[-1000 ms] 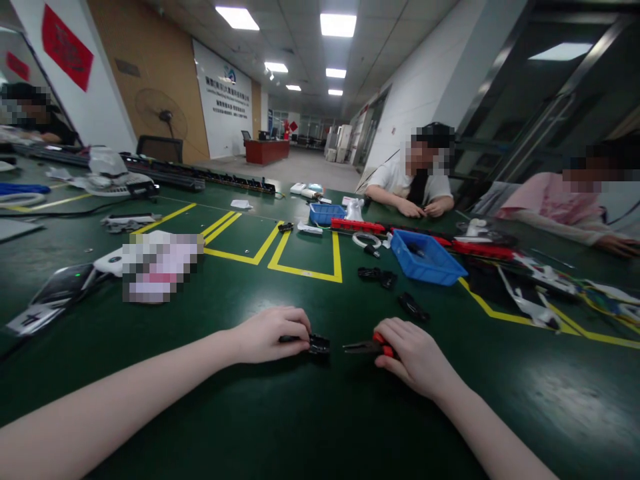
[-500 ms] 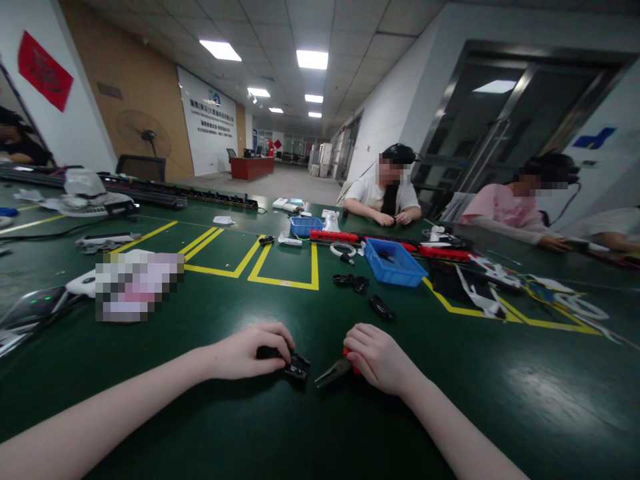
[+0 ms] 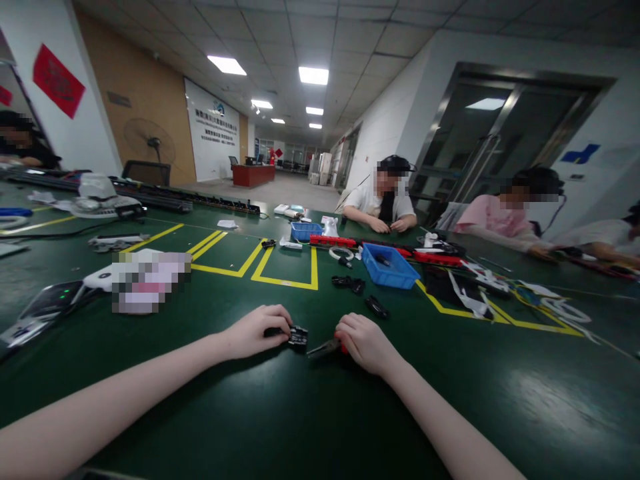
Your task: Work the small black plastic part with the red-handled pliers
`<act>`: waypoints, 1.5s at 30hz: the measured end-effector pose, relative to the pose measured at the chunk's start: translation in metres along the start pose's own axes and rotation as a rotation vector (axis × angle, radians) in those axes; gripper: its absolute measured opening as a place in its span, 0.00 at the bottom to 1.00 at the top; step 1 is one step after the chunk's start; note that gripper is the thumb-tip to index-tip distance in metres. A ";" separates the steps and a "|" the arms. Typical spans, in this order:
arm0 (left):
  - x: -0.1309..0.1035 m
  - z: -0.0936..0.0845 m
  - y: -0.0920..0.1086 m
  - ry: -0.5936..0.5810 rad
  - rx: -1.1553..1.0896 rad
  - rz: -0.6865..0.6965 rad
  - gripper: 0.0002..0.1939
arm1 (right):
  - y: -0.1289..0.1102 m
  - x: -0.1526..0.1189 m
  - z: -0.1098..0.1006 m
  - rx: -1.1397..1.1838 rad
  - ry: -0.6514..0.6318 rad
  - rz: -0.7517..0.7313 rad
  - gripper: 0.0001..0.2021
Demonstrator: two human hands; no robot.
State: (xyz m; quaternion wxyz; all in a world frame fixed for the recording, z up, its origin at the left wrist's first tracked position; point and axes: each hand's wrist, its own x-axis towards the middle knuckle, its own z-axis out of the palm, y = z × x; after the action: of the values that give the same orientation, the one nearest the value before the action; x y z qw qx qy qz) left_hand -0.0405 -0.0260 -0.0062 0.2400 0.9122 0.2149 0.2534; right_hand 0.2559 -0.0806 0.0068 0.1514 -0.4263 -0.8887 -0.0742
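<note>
Between the thumb and fingers of my left hand (image 3: 265,331) is a small black plastic part (image 3: 299,336) with lighter details; its exact kind is too small to make out. My right hand (image 3: 367,341) is closed around the red handles of needle-nose pliers (image 3: 324,348). Their dark jaws point left, with the tips just short of the black part and apart from it. My fingers hide most of the handles. Beyond my right hand, a bundled black cable (image 3: 377,307) lies on the green table (image 3: 260,413).
A blue bin (image 3: 393,273) and more black cables (image 3: 349,285) lie ahead. Red strips (image 3: 333,241) run behind them. To my left are a pixelated pinkish item (image 3: 153,280) and a device with a green light (image 3: 47,307). Co-workers (image 3: 383,200) sit across at the right.
The camera view has tilted up and shifted slightly. Both hands appear a little higher in the picture, and the plier tips look closer to the black part.
</note>
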 end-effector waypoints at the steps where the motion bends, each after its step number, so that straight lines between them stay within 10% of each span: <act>1: 0.001 -0.001 -0.005 0.014 -0.018 -0.010 0.07 | 0.000 0.002 0.001 -0.014 -0.004 0.032 0.21; 12: 0.012 -0.004 -0.055 0.177 -0.178 -0.199 0.13 | 0.006 0.056 0.029 -0.168 0.055 0.254 0.21; 45: 0.020 0.008 -0.025 0.086 -0.071 -0.116 0.09 | 0.000 0.055 0.030 -0.173 0.190 0.226 0.19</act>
State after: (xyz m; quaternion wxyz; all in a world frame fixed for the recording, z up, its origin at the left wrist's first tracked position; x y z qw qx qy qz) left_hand -0.0271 0.0019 -0.0184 0.2769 0.8773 0.2684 0.2856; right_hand 0.2168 -0.0320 -0.0031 0.2050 -0.5260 -0.8071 -0.1731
